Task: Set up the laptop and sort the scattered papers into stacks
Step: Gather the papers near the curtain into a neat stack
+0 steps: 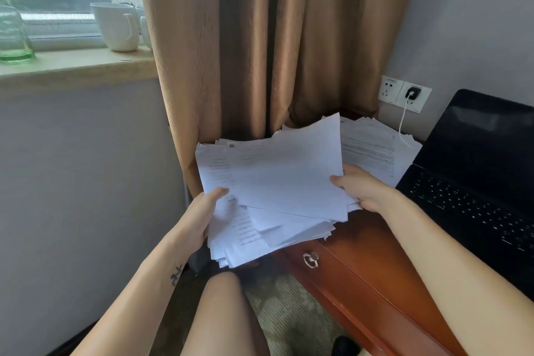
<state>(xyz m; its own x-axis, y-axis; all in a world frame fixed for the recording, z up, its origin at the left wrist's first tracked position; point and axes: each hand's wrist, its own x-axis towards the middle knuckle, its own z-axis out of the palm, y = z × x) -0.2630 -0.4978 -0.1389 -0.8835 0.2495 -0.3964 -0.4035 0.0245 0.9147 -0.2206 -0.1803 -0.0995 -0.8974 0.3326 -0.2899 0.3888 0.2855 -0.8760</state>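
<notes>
In the head view, a brown curtain (245,52) was seen hanging just beyond both hands, close behind the far edge of the held papers (283,179). To the right of the right hand (361,189) an open laptop (476,182) with a dark screen was set on a wooden desk (372,248). A white cable (402,124) was run from a wall socket (411,95) down across more sheets (372,147) lying just past that hand. A ring pull (310,259) was seen on the drawer front below it. Far off to the upper left of the left hand (202,212), a white mug (117,26) and a green glass (14,35) were stood on a windowsill (72,65).

The desk's corner was overhung by the bundle. Open room was left over the carpet (289,312) beneath the left hand, beside a bare knee (222,298).

The papers were held between the hands, each side edge gripped with a thumb laid on top. The white printed sheets were fanned unevenly, with corners misaligned. Whether they rested on the desk could not be told.
</notes>
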